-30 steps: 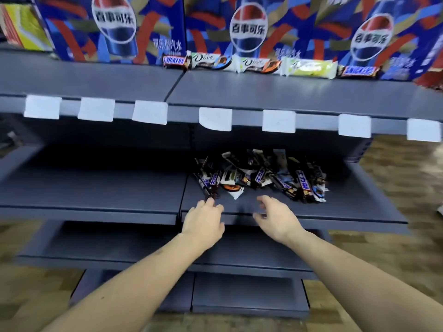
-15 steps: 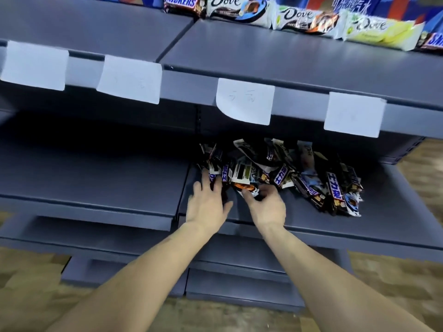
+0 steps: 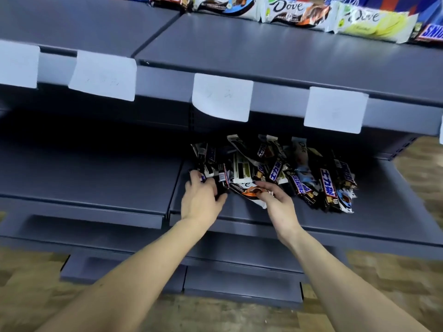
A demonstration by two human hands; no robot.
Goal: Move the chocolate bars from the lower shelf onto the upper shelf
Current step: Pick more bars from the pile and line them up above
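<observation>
Both hands have closed in on the chocolate bars (image 3: 275, 173) heaped on the lower shelf (image 3: 383, 212): left hand (image 3: 201, 200) curls round a dark bar (image 3: 221, 180), right hand (image 3: 275, 200) pinches a white bar (image 3: 247, 189); lifting to the upper shelf (image 3: 263, 49) comes next.

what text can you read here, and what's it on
"Dove": white bar on the upper shelf
"Dove": yellow bar beside it
"SNI…", cut off by the frame: blue bar at far right
"SNICKERS": bar in the pile on the lower shelf
"士力架": bar in the pile
Paper tags on the shelf edge: faint marks, unreadable
</observation>
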